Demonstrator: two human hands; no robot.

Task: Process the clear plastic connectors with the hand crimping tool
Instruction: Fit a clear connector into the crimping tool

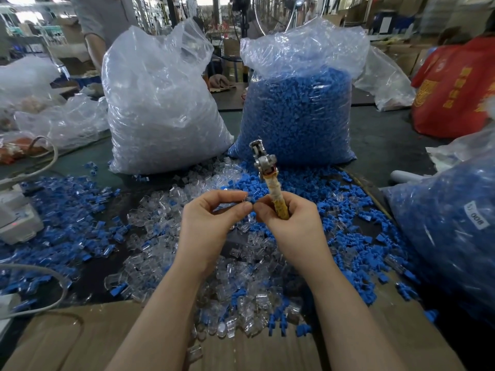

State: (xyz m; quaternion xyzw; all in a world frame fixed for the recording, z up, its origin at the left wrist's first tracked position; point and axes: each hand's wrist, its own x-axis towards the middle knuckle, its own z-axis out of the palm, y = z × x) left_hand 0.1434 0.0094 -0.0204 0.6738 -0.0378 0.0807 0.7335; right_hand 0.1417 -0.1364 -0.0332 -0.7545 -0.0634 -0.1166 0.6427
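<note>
Hands are seen at frame centre above a counter (388, 145) strewn with clear plastic connectors (166, 236) and blue pieces (348, 210). One small clear piece is pinched by the left hand (214, 220); the crimping tool (267, 178) is gripped upright by the right hand (289, 220). Fingertips meet. Heaps and two full bags (160, 103) suggest much work is left.

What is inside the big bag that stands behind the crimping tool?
The big bag holds small blue plastic pieces, filled high. Its crumpled top and the pieces deep inside cannot be seen.
</note>
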